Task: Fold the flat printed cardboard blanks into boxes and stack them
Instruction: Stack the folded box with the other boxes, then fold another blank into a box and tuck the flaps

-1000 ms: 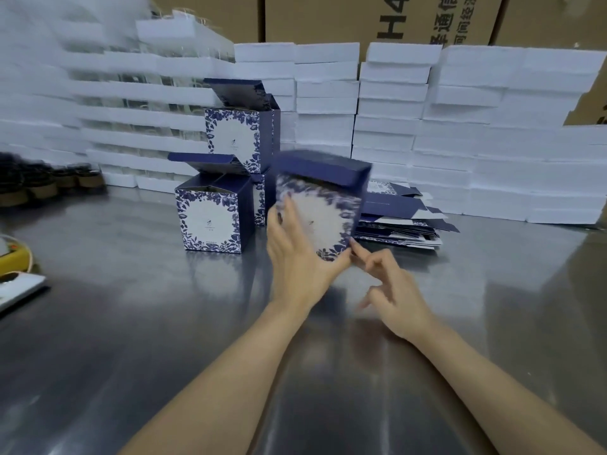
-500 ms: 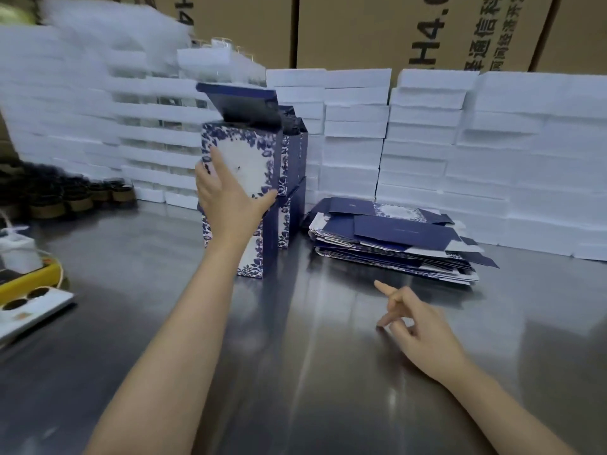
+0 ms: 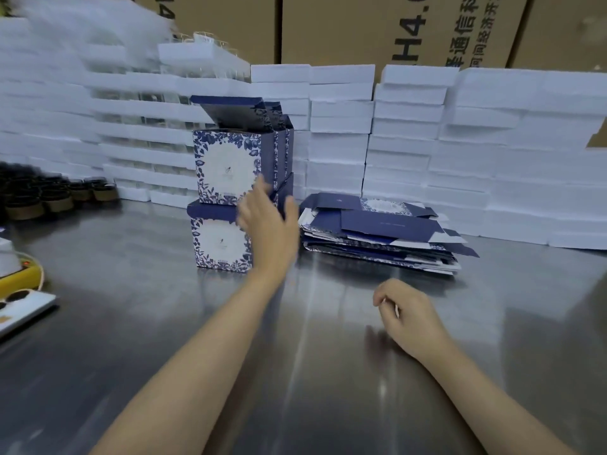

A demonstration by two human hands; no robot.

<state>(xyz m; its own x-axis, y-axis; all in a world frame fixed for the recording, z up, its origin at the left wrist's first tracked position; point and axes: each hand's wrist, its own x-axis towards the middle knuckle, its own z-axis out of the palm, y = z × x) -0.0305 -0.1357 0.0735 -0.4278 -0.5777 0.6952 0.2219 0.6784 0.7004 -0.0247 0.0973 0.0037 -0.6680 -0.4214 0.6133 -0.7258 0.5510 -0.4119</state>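
Two folded blue-and-white floral boxes stand stacked on the steel table: the upper box (image 3: 226,165) with its lid flap up sits on the lower box (image 3: 220,241). More folded boxes stand behind them. My left hand (image 3: 267,224) is blurred, with spread fingers, just right of the stack and holding nothing. A pile of flat printed blanks (image 3: 377,234) lies to the right of the boxes. My right hand (image 3: 405,315) hovers low over the table in front of that pile, fingers loosely curled and empty.
Stacks of white foam trays (image 3: 410,133) line the back, with brown cartons (image 3: 361,27) behind them. Dark round lids (image 3: 49,195) sit at the left, and a yellow-rimmed device (image 3: 19,277) and a white tray (image 3: 23,310) lie at the left edge.
My left hand carried the folded box to the left, set it on top of the lower box and let go. My right hand drew back and curled its fingers.
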